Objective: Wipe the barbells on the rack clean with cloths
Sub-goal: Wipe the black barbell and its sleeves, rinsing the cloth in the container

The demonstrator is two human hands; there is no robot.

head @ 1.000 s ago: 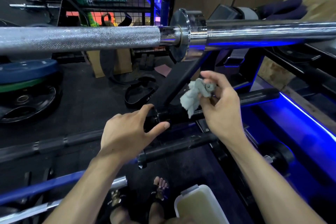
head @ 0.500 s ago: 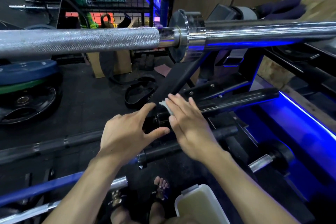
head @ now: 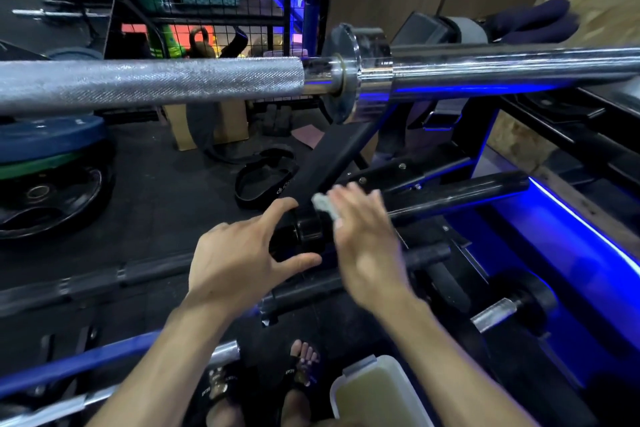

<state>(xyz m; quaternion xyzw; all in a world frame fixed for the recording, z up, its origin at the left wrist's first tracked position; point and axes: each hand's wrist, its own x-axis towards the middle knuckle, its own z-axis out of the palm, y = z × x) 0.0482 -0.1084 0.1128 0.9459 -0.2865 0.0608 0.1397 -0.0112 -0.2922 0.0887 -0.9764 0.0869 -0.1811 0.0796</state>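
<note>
A single wide-angle view comes from the person's head, facing forward and steeply down. It sits close behind a chrome barbell (head: 152,85) that crosses the whole frame from 9 to 3 o'clock, its straight line bowed by the lens. Both forearms enter from 6 o'clock toward the centre. The person's sandalled feet (head: 298,378) show at the bottom edge, the dark floor (head: 156,204) fills 9 o'clock, and the rack (head: 433,170) runs off toward 3 o'clock.
</note>
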